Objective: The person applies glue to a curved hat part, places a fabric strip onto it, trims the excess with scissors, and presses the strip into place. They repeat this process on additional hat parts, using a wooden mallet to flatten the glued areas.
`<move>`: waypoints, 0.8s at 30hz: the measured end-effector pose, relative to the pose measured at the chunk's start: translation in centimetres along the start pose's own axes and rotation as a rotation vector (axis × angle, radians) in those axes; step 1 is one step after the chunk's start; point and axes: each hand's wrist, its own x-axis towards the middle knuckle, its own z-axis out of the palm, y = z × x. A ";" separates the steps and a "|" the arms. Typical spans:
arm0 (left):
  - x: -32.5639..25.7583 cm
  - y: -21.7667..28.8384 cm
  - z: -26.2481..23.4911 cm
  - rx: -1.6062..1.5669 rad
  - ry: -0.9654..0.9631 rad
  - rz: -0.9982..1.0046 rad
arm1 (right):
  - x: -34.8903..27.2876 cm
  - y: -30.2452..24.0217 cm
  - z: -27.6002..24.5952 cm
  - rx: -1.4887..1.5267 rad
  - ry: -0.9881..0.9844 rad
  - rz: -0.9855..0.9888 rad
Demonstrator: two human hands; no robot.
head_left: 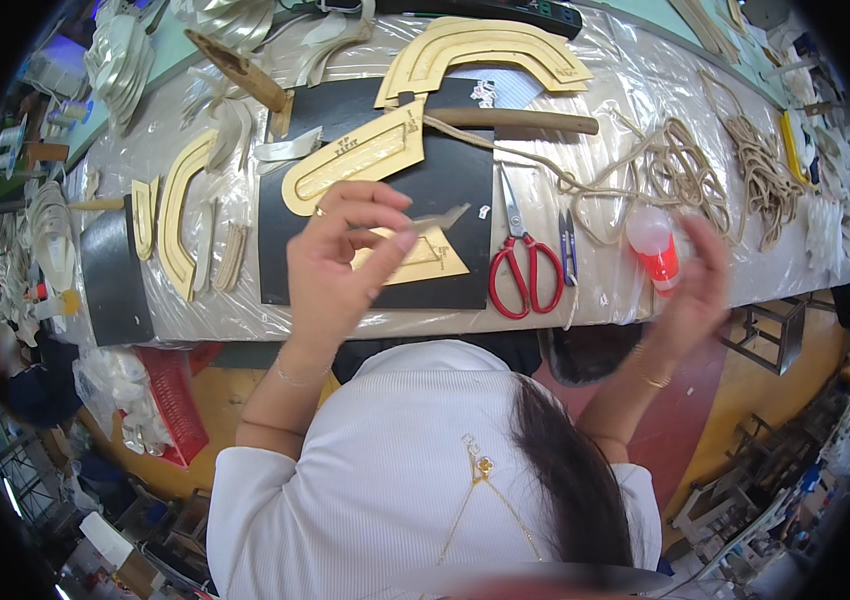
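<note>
My left hand (pixel 335 265) is over the black board (pixel 300 265), its thumb and fingers pinching a small pale strip (pixel 442 217). Under that hand lies a cream pattern piece (pixel 425 257). A longer cream pattern piece (pixel 360 160) with a slot cut in it rests just beyond. My right hand (pixel 690 290), smeared by motion, is beside a red bottle (pixel 659 268) with a rounded translucent top. Whether its fingers touch the bottle I cannot tell. Between my hands are red-handled scissors (pixel 527 265) and a small blue tool (pixel 568 250), both lying on the plastic-covered table.
Coils of beige cord (pixel 685 175) lie at the right. A wooden-handled hammer (pixel 535 121) and a large curved pattern (pixel 485 50) are at the back. At the left are another curved pattern (pixel 180 215) and a second black board (pixel 115 270). A red basket (pixel 173 405) stands below the table edge.
</note>
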 end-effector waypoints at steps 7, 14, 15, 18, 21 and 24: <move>-4.1 -1.1 -2.9 0.210 0.065 0.146 | -1.5 -8.5 14.4 0.335 -1.209 0.014; -3.5 -6.7 -7.6 0.607 0.194 0.074 | -1.6 -6.9 17.7 0.456 -1.174 0.384; -2.1 -8.0 -8.5 0.704 0.224 0.107 | -0.7 -6.7 17.6 0.448 -1.177 0.456; 0.6 -10.8 -10.4 0.904 0.159 0.154 | 1.1 -6.5 17.8 0.384 -1.152 0.424; 1.3 -11.9 -11.2 0.920 0.072 0.091 | 1.9 -6.7 18.2 0.296 -1.142 0.344; 0.5 -11.5 -11.8 0.890 -0.009 0.051 | 1.5 -6.8 19.0 0.159 -1.107 0.461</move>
